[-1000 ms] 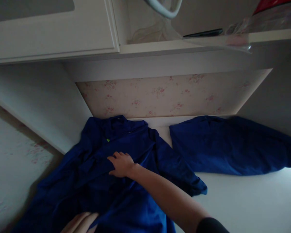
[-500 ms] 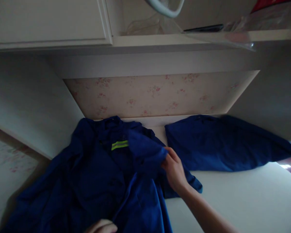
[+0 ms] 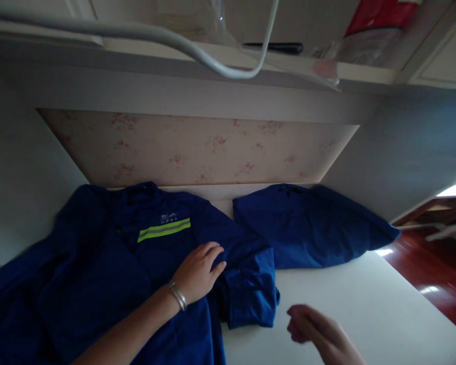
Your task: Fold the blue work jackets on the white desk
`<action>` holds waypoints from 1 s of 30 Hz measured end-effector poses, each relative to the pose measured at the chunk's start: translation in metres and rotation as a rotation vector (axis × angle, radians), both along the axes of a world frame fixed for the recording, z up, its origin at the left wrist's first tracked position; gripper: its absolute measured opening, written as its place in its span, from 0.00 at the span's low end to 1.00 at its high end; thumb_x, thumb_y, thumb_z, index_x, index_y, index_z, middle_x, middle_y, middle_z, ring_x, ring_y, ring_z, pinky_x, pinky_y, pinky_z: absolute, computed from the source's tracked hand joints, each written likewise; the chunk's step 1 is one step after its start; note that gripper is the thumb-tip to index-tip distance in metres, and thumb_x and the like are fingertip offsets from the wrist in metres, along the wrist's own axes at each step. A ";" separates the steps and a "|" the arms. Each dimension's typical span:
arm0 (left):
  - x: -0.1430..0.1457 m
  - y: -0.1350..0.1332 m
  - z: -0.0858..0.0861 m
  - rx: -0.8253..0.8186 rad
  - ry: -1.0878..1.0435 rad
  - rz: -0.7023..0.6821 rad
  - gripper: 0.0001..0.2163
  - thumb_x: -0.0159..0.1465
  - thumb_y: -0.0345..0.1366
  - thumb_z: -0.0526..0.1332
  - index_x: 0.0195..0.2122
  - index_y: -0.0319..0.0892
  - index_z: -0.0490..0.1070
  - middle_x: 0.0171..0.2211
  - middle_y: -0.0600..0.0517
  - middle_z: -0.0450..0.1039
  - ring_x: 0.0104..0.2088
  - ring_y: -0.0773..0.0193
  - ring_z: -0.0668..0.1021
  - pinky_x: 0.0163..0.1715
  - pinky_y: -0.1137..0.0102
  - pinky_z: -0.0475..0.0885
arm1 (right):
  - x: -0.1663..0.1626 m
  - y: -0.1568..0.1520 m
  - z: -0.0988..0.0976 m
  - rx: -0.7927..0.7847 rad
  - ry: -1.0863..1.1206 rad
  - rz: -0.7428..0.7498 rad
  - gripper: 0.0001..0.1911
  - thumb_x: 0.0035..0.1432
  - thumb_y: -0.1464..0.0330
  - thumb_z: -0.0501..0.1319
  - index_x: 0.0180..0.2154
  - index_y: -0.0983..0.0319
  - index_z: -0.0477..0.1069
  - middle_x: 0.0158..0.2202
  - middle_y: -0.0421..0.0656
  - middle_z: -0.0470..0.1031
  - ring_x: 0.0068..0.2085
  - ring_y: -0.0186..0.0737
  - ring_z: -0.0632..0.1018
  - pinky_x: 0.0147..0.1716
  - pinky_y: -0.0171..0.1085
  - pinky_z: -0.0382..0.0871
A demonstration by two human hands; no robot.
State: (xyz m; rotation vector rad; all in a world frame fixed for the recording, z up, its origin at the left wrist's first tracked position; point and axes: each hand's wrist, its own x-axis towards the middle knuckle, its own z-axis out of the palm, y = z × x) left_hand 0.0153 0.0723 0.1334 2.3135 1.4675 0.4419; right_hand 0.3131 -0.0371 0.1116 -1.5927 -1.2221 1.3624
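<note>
A dark blue work jacket (image 3: 99, 268) with a yellow-green reflective stripe (image 3: 164, 229) lies spread on the white tabletop (image 3: 345, 314). My left hand (image 3: 198, 271), a silver bracelet on its wrist, rests flat on the jacket's right side with fingers stretched out, close to the folded-in sleeve (image 3: 251, 291). My right hand (image 3: 319, 334) hovers over the bare table just right of that sleeve, blurred, fingers loosely curled and holding nothing I can see.
A second blue garment (image 3: 311, 228) lies folded at the back right of the table. Floral wallpaper (image 3: 197, 147) backs the recess. Above, a shelf (image 3: 289, 76) carries a white cable, a dark flat object and plastic bags. Red-brown floor (image 3: 441, 274) shows at the right.
My right hand let go of the sleeve and drew back to the right. My left hand came up from the lower edge and now lies flat on the jacket. The view shifted right.
</note>
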 end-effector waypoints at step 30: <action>0.049 0.031 -0.083 0.060 -0.002 0.006 0.22 0.69 0.47 0.50 0.60 0.46 0.65 0.64 0.48 0.63 0.66 0.54 0.61 0.66 0.42 0.43 | 0.096 0.073 0.017 0.184 0.062 -0.482 0.28 0.54 0.47 0.63 0.51 0.56 0.71 0.48 0.47 0.76 0.46 0.49 0.77 0.43 0.44 0.73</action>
